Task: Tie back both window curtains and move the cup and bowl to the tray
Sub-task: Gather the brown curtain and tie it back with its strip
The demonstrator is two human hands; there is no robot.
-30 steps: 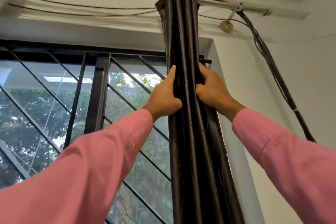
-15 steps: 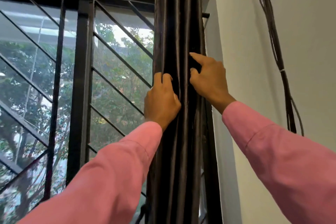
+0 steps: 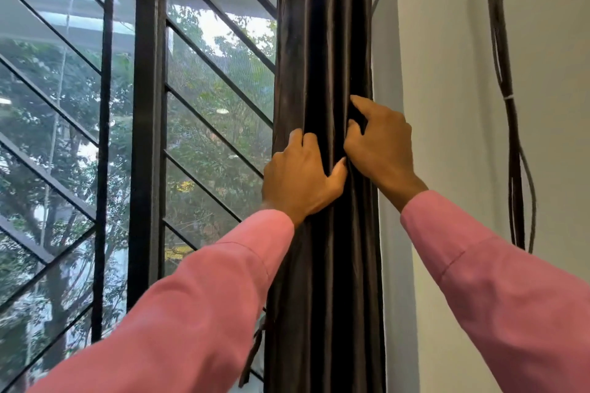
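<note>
Satiny curtain [image 3: 322, 57] seems soft, slippery, light; left hand [image 3: 300, 179] and right hand [image 3: 381, 145] grip its gathered folds, best encircled whole.

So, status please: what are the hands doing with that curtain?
Left hand grips the gathered curtain. Right hand holds its folds. No tie round it in view. Nothing blocking.

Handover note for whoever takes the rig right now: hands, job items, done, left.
Left hand grips the gathered curtain from its left side; right hand pinches its folds on the right.
Curtain is bunched against the window's right edge; no tie round it in view.
Cup, bowl, tray: out of view.
Done: this curtain gathered.
Left: tie it; other curtain unseen; move cup and bowl to tray.
</note>
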